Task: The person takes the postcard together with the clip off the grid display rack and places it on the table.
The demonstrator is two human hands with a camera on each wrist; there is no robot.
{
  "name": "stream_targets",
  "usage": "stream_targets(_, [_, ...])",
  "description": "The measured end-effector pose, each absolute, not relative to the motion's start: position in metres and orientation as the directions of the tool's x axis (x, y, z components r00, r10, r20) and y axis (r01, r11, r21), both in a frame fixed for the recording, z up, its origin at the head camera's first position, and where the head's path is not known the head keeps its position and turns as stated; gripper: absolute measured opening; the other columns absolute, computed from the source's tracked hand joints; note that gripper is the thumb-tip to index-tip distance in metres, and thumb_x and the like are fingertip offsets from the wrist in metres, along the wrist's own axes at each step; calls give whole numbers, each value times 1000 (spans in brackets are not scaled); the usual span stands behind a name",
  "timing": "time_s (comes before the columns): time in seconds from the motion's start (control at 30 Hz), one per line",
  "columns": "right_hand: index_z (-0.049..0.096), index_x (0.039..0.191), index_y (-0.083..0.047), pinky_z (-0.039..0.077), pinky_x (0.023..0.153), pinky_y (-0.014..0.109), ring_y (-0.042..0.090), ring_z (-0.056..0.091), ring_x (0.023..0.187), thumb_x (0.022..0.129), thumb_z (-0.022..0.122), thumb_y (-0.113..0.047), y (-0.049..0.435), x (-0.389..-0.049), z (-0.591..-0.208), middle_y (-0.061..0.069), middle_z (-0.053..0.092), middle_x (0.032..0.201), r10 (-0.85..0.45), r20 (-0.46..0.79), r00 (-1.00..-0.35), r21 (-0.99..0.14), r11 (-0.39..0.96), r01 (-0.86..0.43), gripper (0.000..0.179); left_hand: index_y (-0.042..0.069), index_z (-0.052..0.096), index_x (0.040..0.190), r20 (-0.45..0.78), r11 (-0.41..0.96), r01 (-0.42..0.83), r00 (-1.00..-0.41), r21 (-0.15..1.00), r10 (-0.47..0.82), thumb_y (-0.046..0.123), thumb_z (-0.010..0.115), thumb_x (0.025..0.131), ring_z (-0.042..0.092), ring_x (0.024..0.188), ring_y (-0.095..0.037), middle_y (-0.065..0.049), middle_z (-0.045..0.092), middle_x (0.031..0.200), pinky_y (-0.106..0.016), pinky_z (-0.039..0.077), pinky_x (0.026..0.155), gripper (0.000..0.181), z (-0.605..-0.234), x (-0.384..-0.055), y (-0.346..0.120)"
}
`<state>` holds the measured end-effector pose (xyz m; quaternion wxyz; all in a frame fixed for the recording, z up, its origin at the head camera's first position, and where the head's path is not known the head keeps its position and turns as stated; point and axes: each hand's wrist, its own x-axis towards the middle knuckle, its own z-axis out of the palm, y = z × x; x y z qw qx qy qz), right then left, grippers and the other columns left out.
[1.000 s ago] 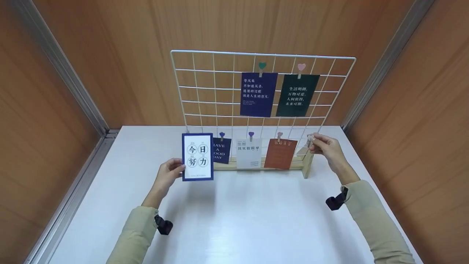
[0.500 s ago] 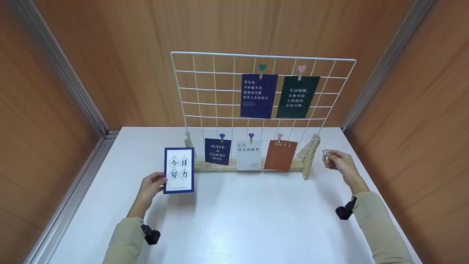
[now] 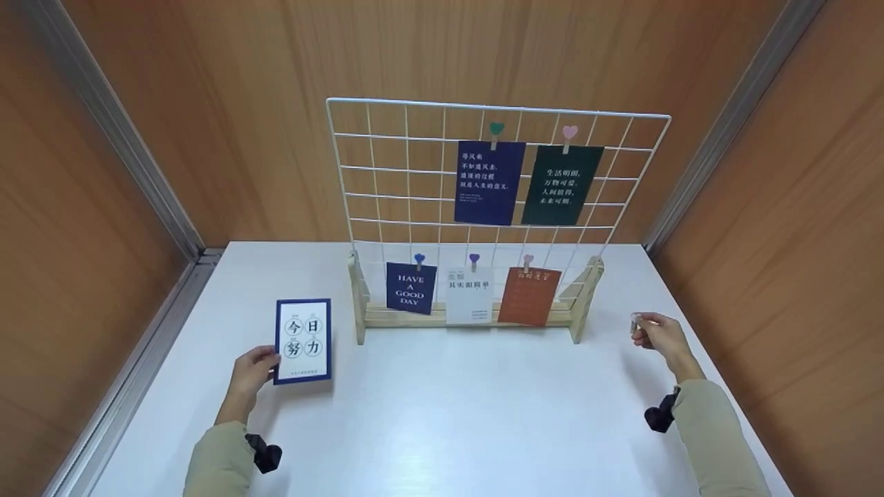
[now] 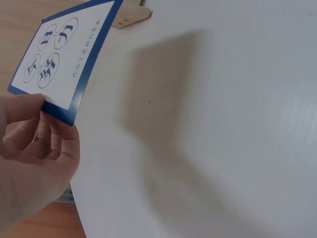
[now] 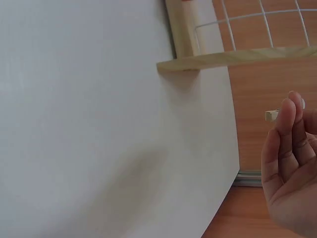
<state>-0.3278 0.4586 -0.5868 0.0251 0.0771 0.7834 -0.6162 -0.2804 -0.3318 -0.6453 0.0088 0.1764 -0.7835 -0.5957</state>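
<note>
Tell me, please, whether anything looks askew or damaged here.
Nothing looks damaged, including the card in the left hand. On the rack, the GOOD DAY card and orange card look slightly askew: their lower edges slope down to the right, while the white card between them looks level.

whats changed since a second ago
The left grip moved left, away from the white wire grid, carrying the blue-bordered white rectangular card and uncovering the navy "HAVE A GOOD DAY" card. The right grip moved right, likewise away, keeping its small pale wooden clip. Nothing was let go. The grid and its five clipped cards stayed put.
</note>
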Motion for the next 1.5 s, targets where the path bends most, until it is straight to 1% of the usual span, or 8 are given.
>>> stream_targets(0.1, [54,112,-6,50,57,25,17,61,65,85,54,-40,476,-341,-615,8,62,76,191,-110,-975,-931,324,169,43,-4,41,123,-206,233,-277,-935,932,-288,18,44,91,45,107,-32,-21,46,117,-41,39,88,39,-639,-274,-338])
stream_targets(0.37, [50,117,0,48,53,24,16,61,65,88,51,-34,473,-324,-614,7,62,76,279,-178,-944,-863,416,285,45,-5,37,127,-257,301,-345,-920,889,-295,22,43,92,42,110,-33,-23,41,122,-41,38,89,44,-647,-264,-354])
stream_targets(0.57, [52,115,-3,50,60,26,17,61,68,88,48,-41,496,-334,-655,9,62,81,332,-108,-937,-814,512,275,47,-7,38,125,-289,290,-384,-902,877,-321,19,43,92,42,109,-34,-24,41,121,-42,38,89,43,-647,-253,-358])
stream_targets(0.87, [54,113,-1,48,58,23,13,60,65,89,47,-39,490,-321,-656,5,62,77,389,-81,-918,-796,529,294,45,-11,37,124,-347,260,-434,-881,862,-322,12,42,90,43,106,-36,-27,42,118,-36,43,83,41,-594,-224,-332])
stream_targets(1.03, [52,115,1,46,51,21,12,59,66,89,49,-38,472,-299,-638,5,61,77,371,-155,-915,-809,484,334,47,-14,36,123,-370,283,-458,-875,843,-314,10,42,89,40,108,-40,-31,38,120,-42,39,85,42,-576,-213,-324])
stream_targets(1.13, [49,116,7,45,48,20,13,58,66,89,51,-31,452,-280,-609,6,60,76,340,-224,-913,-828,427,363,47,-13,39,122,-374,294,-484,-855,824,-361,9,43,89,42,107,-38,-30,41,119,-36,43,79,40,-575,-212,-324])
stream_targets(1.3, [46,116,11,48,60,23,11,56,63,89,48,-20,427,-258,-576,6,59,74,316,-271,-909,-834,394,386,42,-12,41,121,-352,313,-493,-841,812,-412,9,42,88,41,107,-39,-30,41,118,-39,41,81,39,-576,-209,-323])
stream_targets(1.5, [44,118,12,48,64,25,11,54,64,91,45,-18,424,-255,-577,7,58,76,313,-289,-905,-821,406,403,40,-12,40,121,-351,328,-506,-832,798,-429,16,41,87,37,109,-42,-32,38,119,-44,39,83,43,-586,-213,-328])
